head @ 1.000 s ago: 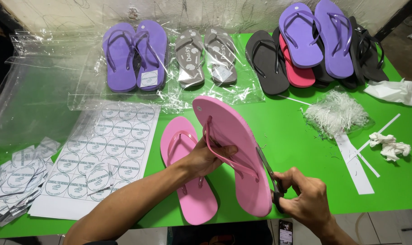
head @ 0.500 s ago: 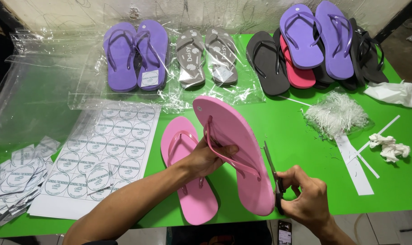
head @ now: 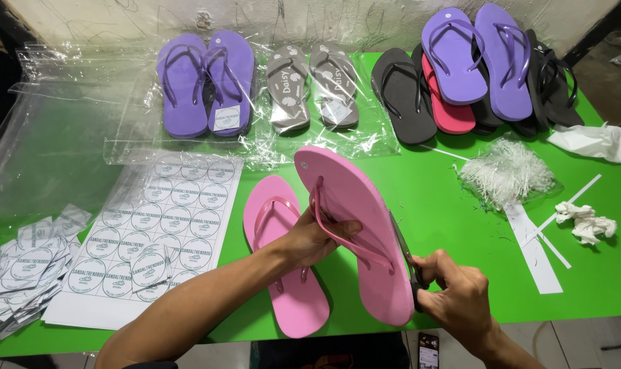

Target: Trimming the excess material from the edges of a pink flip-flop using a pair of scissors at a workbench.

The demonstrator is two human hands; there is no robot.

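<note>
Here the left hand [head: 317, 239] holds a pink sandal [head: 355, 225], toe away.

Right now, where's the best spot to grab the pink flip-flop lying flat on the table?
Probably the pink flip-flop is best taken at its strap, from above: it lies sole-down with the strap arching clear. Come from its left, since the left hand holds the raised flip-flop on the right.

A white sheet of round stickers [head: 157, 232] lies at centre left on the green tabletop [head: 454, 205]. Loose cut stickers [head: 23, 273] pile at lower left. Clear plastic bags [head: 58, 130] spread across the upper left, and a dark phone screen [head: 428, 350] shows at the bottom edge.
</note>
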